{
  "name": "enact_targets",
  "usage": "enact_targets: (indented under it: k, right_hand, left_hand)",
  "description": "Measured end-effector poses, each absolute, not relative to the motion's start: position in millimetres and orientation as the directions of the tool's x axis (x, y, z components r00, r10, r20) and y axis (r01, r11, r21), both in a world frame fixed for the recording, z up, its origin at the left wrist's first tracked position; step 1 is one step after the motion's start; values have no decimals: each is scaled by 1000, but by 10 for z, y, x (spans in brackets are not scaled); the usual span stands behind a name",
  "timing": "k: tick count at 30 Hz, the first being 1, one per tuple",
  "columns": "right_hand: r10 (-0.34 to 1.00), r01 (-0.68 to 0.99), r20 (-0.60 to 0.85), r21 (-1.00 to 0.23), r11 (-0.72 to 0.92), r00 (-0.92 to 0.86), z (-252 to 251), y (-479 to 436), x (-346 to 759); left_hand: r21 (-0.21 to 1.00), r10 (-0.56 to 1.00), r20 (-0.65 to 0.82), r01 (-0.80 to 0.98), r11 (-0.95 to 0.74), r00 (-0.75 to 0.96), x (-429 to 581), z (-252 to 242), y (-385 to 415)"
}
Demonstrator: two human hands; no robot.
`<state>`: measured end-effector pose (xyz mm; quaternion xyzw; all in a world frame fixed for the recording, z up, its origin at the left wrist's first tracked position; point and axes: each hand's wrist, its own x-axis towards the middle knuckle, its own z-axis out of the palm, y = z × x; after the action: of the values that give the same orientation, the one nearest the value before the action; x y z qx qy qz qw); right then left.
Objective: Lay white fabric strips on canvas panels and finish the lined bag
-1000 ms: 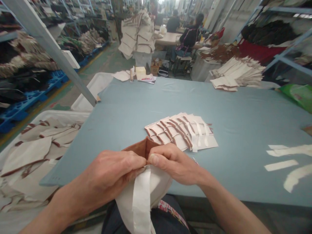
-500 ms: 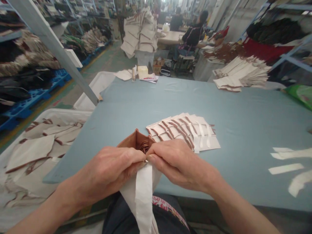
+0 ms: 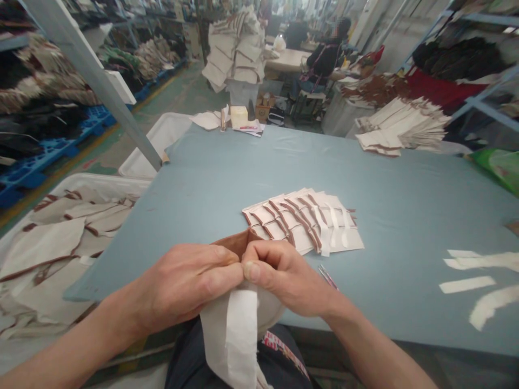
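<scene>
The cream fabric piece [image 3: 239, 329] is pinched between left hand [image 3: 190, 281] and right hand [image 3: 284, 275], thumbs touching; its edges are best aligned before being pressed.

Your cloth piece [image 3: 238, 324]: matt cream weave, brown napped lining | your table [image 3: 405, 178]: smooth matt blue covering | shelf post [image 3: 79, 54]: painted metal

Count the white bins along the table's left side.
2. The near bin, holding cream fabric pieces, sits by the table's front-left corner; the far bin lies behind the slanted post. Others may be out of frame.
</scene>
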<state>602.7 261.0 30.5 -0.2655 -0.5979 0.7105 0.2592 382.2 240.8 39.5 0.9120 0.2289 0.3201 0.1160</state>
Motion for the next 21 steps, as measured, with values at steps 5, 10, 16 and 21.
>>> enact_targets:
  k: [5, 10, 16, 21]
  right_hand:
    - [643, -127, -21, -975, -182, -766, 252, 2682, 6089]
    - [628, -51, -24, -994, -101, -777, 332, 2724, 6217]
    - [642, 5, 31, -999, 54, -766, 396, 2737, 6197]
    - [659, -1, 71, -994, 106, -749, 408, 2688, 6161]
  left_hand:
    - [541, 710, 448, 467, -699, 543, 3862, 480, 2324]
    - [632, 763, 312, 476, -612, 566, 3832, 621, 2324]
    - [680, 755, 275, 434, -590, 595, 3871, 557, 2430]
    - [800, 736, 219, 314, -511, 641, 3897, 482, 2503]
